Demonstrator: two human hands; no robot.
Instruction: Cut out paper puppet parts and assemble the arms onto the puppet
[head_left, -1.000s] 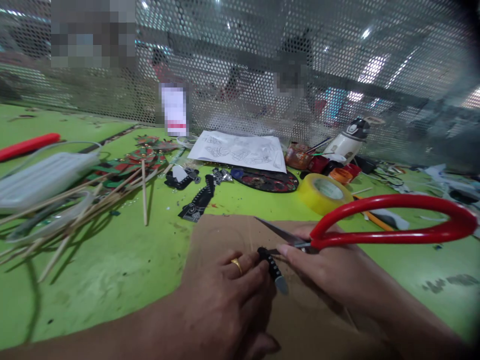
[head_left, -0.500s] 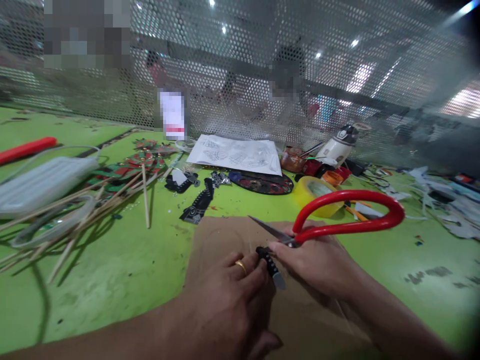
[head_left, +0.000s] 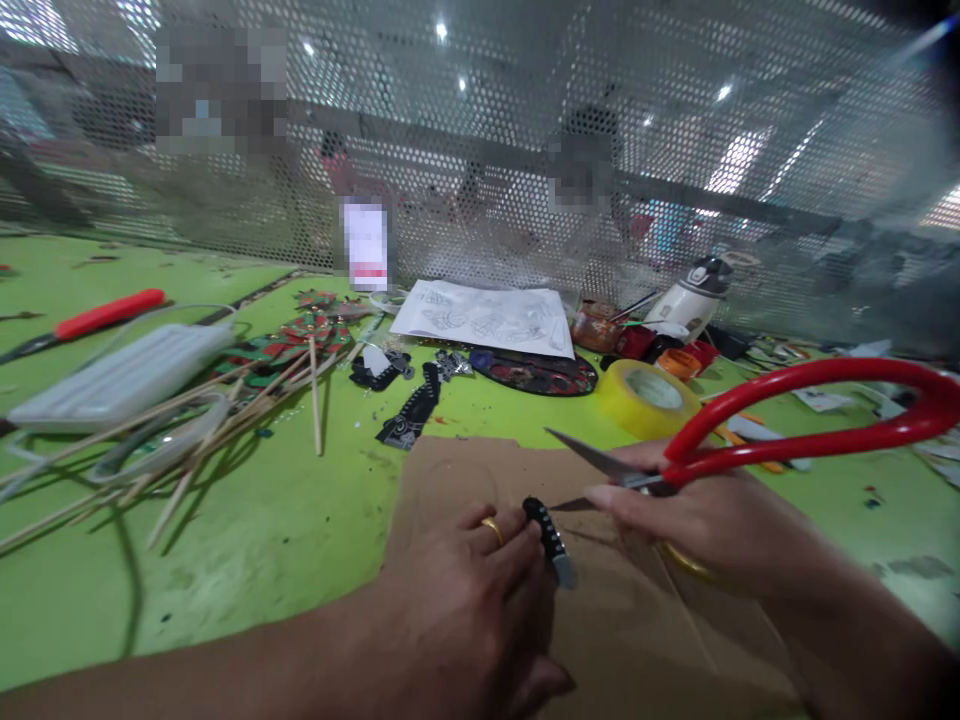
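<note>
My left hand [head_left: 480, 590], with a ring on one finger, is closed on a small black cutout [head_left: 551, 540] with white marks along it and a grey tip. The rest of that piece is hidden by my fingers. Just to its right, my right hand [head_left: 690, 515] grips a pair of red-handled scissors [head_left: 720, 450] around the pivot. The blades are apart and point left, the lower one near the cutout's upper end. Both hands are over a sheet of brown cardboard [head_left: 450, 480] on the green table [head_left: 300, 600].
Behind the cardboard are black cutouts [head_left: 412, 405], a paint palette [head_left: 532, 373], a printed sheet [head_left: 480, 318] and a yellow tape roll [head_left: 645, 400]. Thin sticks [head_left: 187, 470], a white power strip [head_left: 127, 375] and a red-handled tool [head_left: 112, 312] lie left. A perforated metal screen [head_left: 465, 150] stands behind.
The scissors have moved right, away from my left hand, and their blades have opened wider. My left hand still holds the black cutout. The whole view has shifted slightly.
</note>
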